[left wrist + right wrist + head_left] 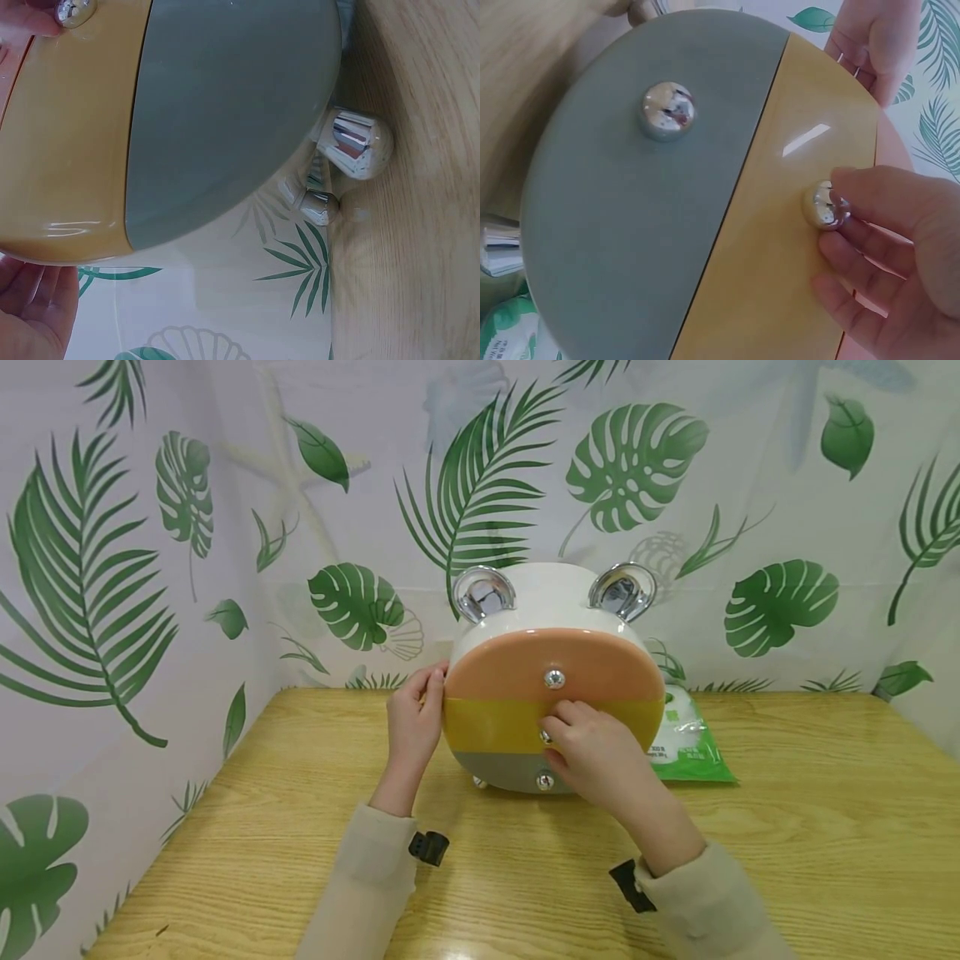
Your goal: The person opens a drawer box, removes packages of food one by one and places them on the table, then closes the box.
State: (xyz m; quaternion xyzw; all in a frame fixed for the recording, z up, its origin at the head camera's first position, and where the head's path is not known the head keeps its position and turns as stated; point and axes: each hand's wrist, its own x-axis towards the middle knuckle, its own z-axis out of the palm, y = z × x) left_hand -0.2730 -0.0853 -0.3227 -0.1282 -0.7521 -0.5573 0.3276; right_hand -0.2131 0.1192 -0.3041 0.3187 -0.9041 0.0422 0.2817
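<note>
A rounded white drawer box (551,597) with chrome ears stands on the table, its front split into an orange top drawer (502,668), a yellow middle drawer (487,725) and a grey bottom drawer (495,766). Each drawer bears a round chrome knob. With thumb and fingertips, my right hand (600,756) pinches the middle knob (823,208). No gap shows around the yellow drawer. Against the box's left side rests my left hand (415,718), fingers fairly straight and partly hidden behind the edge in the left wrist view.
Behind the box's right side lies a green and white plastic packet (693,747), partly covered by it. Short chrome feet (356,142) hold the box off the wooden table (810,827). A leaf-patterned cloth (517,468) hangs at the back and left.
</note>
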